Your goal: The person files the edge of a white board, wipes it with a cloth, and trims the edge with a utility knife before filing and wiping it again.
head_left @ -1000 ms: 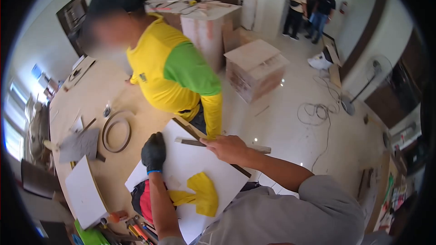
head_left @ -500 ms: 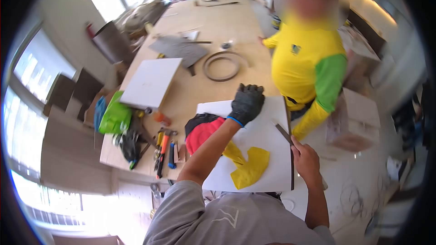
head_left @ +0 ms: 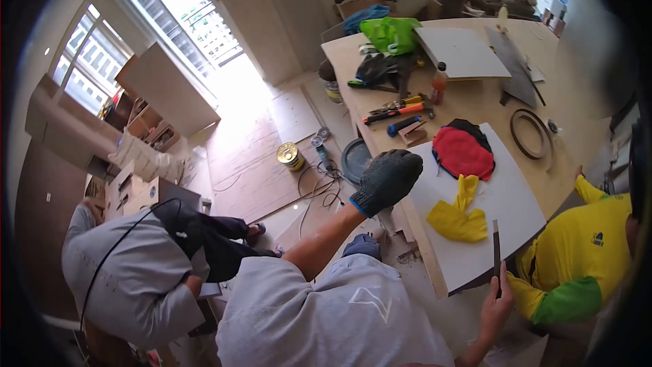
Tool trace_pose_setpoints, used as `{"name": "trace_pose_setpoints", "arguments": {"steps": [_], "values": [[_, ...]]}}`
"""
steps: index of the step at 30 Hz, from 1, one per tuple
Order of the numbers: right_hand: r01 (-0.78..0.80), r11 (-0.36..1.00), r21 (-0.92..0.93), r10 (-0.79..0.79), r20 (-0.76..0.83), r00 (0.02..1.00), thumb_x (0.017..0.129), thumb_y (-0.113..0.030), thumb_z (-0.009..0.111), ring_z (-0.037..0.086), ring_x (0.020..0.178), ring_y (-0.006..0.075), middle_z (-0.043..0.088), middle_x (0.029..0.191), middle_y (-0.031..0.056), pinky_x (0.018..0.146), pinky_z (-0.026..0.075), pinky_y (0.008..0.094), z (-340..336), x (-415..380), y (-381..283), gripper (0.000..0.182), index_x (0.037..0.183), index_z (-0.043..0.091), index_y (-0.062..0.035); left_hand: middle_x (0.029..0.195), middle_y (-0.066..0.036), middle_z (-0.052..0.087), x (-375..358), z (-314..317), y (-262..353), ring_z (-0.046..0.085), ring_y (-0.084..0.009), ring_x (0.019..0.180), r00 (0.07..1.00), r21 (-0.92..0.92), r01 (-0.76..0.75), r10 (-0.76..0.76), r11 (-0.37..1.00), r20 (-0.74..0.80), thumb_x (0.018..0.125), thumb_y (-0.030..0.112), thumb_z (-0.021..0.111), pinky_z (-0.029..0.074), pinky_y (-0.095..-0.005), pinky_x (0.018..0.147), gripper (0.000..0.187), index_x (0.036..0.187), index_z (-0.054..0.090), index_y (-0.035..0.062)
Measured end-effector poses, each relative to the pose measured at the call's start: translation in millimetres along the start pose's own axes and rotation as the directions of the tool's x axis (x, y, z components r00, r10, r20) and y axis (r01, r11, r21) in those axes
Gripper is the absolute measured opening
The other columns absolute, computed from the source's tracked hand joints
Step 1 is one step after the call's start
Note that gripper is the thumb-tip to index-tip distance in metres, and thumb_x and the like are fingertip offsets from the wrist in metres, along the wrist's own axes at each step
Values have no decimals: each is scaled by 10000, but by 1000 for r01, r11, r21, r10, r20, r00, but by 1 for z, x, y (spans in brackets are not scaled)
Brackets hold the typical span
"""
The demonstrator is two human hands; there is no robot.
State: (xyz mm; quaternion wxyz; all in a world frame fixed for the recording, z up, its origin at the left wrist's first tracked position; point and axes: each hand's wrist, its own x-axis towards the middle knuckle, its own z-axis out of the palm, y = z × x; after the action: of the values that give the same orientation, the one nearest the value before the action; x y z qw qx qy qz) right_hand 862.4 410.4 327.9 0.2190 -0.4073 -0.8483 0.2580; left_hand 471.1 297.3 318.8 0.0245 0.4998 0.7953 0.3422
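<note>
My left hand (head_left: 389, 178), in a dark knit glove with a blue cuff, is raised off the panel's left edge, its fingers curled into a fist. Nothing sticks out of it. My bare right hand (head_left: 498, 299) grips a flat, dark metal file (head_left: 496, 245), pointing up over the near right edge of the white panel (head_left: 502, 187). A yellow cloth-like piece (head_left: 458, 221) lies crumpled on this panel. Beyond it, a red and black cloth item (head_left: 464, 153) lies across the panel's far left edge.
The wooden table (head_left: 570, 81) carries a hammer (head_left: 399, 113), a bottle (head_left: 439, 85), a green bag (head_left: 390, 34) and a coiled strip (head_left: 530, 134). A person in yellow (head_left: 577, 251) stands at right; another in grey (head_left: 136, 265) bends at left. A can (head_left: 290, 155) and cords are on the floor.
The view has swung left, bringing the floor and the person in grey into sight. My gloved left hand has lifted off the panel; my right hand still holds the file.
</note>
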Motion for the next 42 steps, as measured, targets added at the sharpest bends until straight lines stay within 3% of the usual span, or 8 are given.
{"name": "trace_pose_setpoints", "arguments": {"steps": [13,16,20,23,26,34,38,42], "values": [[279,957,81,-291,258,921,1051,-110,602,670,914,339,717,1083,229,850,519,407,34,20,-96,384,1423,635,-21,736,-176,699,-155,-46,-74,689,-354,686,888,85,460,-455,884,-73,1052,449,555,541,-462,669,483,818,730,64],[271,959,86,-284,324,902,1032,-107,620,655,893,369,707,1033,232,829,516,420,55,11,-119,394,1415,633,-14,669,-71,674,-154,-97,-72,632,-196,599,837,-674,348,-540,652,-90,1129,364,467,497,-334,586,518,822,721,33],[176,984,-6,-161,367,916,989,-109,677,643,904,424,680,994,241,823,516,443,63,-17,-160,422,1404,646,-34,681,-16,664,-140,-170,-84,586,-81,623,881,-821,-94,-338,563,-332,1108,339,578,469,-273,592,455,828,726,11],[152,988,16,-148,331,932,946,-77,719,648,920,427,682,1017,237,839,519,448,73,-47,-173,486,1424,633,-57,677,-78,683,-106,-133,-128,616,-150,597,889,-635,276,-443,721,-117,1085,355,595,473,-330,587,468,798,702,1],[15,1000,-11,-10,353,935,918,-54,734,653,921,424,679,1012,231,836,521,447,73,-80,-173,527,1434,627,-73,818,-194,713,-111,-62,-146,698,-322,760,969,-92,247,-244,965,49,1048,368,615,537,-429,716,416,888,724,-1],[-92,995,35,88,106,990,912,-83,756,601,751,359,605,855,172,716,498,429,46,-132,-154,565,1456,606,-83,1026,-167,755,-149,9,-45,736,-342,955,995,-493,98,-88,865,43,948,118,728,579,-427,854,162,1083,745,30],[-182,975,127,168,111,979,939,-106,745,586,731,336,596,844,166,698,490,426,29,-153,-135,557,1475,594,-104,1254,-216,687,-119,5,-17,684,-371,1154,972,-377,-220,168,900,-165,903,84,774,554,-442,986,370,1258,688,26],[-74,961,267,64,44,997,952,-120,737,604,751,355,615,855,179,714,498,439,32,-183,-95,534,1467,600,-99,1562,-280,454,-60,3,50,389,-460,1481,892,-49,-446,448,894,62,889,352,813,310,-551,1214,750,1509,504,64]]}}
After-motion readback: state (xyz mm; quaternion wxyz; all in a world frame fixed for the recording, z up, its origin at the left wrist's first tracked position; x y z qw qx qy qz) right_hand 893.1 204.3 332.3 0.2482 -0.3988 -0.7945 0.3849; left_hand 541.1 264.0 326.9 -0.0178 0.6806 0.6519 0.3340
